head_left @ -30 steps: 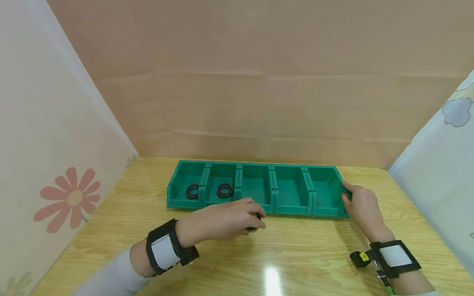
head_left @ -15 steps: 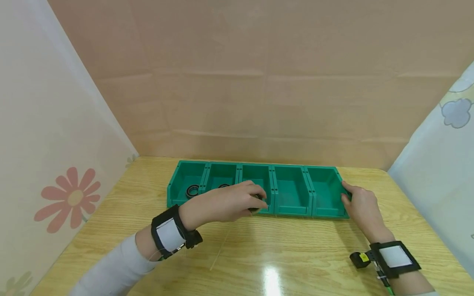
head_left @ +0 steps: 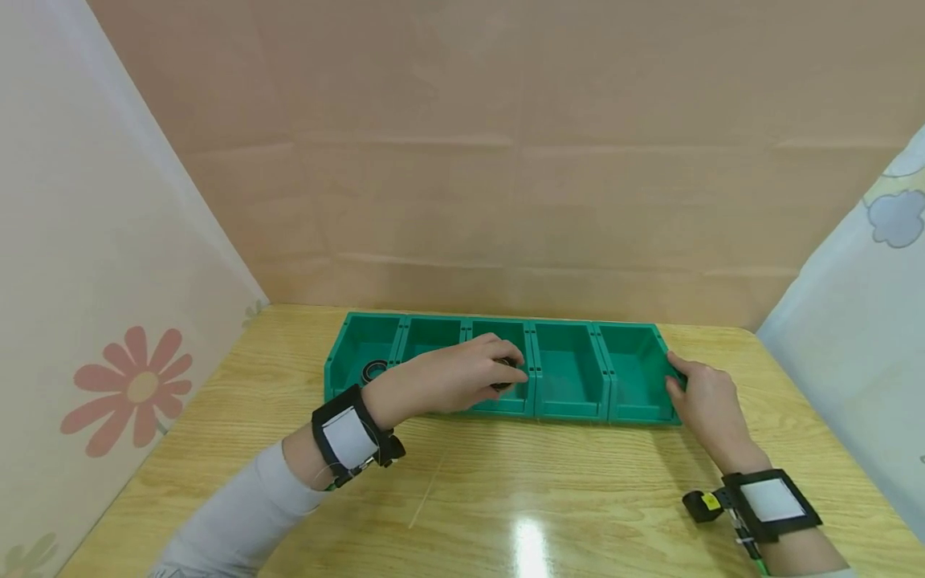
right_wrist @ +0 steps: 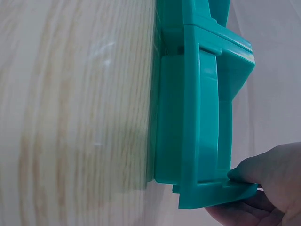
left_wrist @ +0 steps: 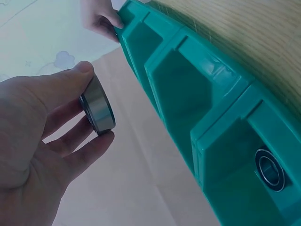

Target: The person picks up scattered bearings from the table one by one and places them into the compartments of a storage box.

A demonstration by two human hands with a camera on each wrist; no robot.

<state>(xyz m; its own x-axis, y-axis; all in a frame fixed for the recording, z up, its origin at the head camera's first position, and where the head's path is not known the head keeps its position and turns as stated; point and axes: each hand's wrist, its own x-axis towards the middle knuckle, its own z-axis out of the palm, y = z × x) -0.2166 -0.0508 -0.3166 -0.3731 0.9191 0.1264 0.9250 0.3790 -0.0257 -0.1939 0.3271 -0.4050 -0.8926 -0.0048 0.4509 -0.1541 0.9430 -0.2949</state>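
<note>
Green bins (head_left: 571, 365) stood in a row on the wooden table (head_left: 592, 490), and a dark ring (head_left: 365, 372) lay in the one at the left end. Over the middle bin (head_left: 509, 406), the left hand (head_left: 462, 376) pinched a shiny metal ring (left_wrist: 99, 107) between its thumb and fingers, and the right hand (head_left: 711, 405) held the outer wall of the right end bin (head_left: 639, 373).
</note>
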